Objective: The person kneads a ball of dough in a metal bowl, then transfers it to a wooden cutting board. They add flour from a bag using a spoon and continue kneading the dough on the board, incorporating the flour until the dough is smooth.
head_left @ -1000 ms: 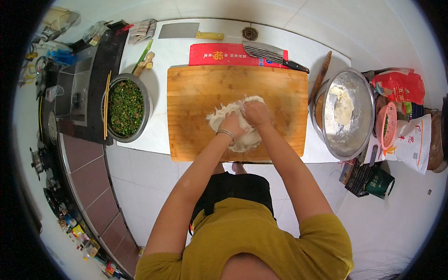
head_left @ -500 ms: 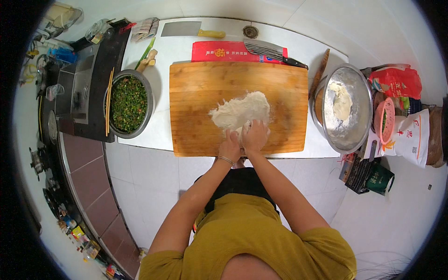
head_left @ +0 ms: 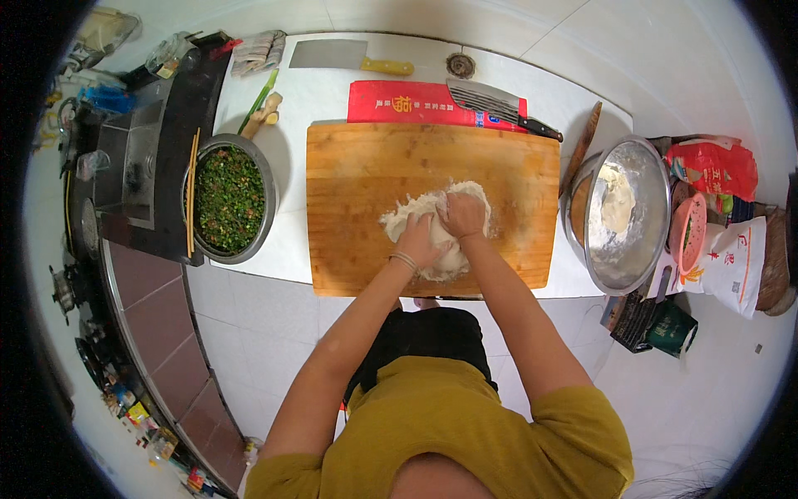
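Note:
Both my hands are on a floury white mound of dough (head_left: 443,262) at the middle of the wooden cutting board (head_left: 349,208). My left hand (head_left: 420,239) presses on its left side, fingers bent over the top. My right hand (head_left: 463,214) is farther forward, its fingers curled down onto the far right part. The hands are close together, fingertips turned toward each other. Loose flour rings the mound with a ragged edge, and the surface beneath my palms is hidden.
Left of the board stands a bowl of chopped green filling (head_left: 229,200), with chopsticks (head_left: 194,191) alongside. Behind lie a cleaver (head_left: 328,54), ginger (head_left: 264,115) and a slotted knife (head_left: 490,101) on a red box (head_left: 399,101). At right are a rolling pin (head_left: 582,145) and a floury steel bowl (head_left: 629,258).
My hands have moved forward from the near edge of the white mound onto its far part, and farther apart. White dough now shows on the near side of them. The view has shifted slightly.

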A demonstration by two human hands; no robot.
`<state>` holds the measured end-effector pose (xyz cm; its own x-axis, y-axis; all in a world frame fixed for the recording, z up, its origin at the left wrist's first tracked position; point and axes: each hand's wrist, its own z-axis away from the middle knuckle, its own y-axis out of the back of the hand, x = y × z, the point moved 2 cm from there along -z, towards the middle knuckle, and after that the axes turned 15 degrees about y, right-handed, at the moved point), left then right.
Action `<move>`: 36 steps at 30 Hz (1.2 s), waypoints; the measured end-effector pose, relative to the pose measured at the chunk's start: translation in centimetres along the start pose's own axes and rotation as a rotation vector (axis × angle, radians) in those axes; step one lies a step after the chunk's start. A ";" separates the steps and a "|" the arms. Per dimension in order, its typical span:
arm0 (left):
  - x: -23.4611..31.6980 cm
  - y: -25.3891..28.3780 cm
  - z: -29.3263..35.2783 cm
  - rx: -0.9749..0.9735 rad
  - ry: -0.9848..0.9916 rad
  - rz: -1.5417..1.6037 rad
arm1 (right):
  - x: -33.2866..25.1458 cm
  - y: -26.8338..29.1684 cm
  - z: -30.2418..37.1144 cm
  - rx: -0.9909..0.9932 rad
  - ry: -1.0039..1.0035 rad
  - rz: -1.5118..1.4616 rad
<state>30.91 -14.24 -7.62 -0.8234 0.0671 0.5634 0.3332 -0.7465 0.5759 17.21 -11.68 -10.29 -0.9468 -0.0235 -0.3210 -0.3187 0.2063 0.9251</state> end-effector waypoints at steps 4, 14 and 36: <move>1.7 1.1 -1.9 -0.057 0.110 -0.097 | 0.7 -0.1 -1.7 -0.065 0.023 0.024; 1.4 -2.6 5.7 0.232 -0.208 -0.173 | -3.2 6.2 1.2 -0.323 -0.620 0.007; 0.9 0.4 -2.9 -0.204 0.077 -0.039 | 1.2 0.3 -1.2 0.081 -0.007 0.060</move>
<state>29.01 -16.40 -8.61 -0.8689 0.0535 0.4922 0.2075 -0.8633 0.4601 15.94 -12.81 -10.19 -0.9636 -0.0023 -0.2673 -0.2568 0.2860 0.9232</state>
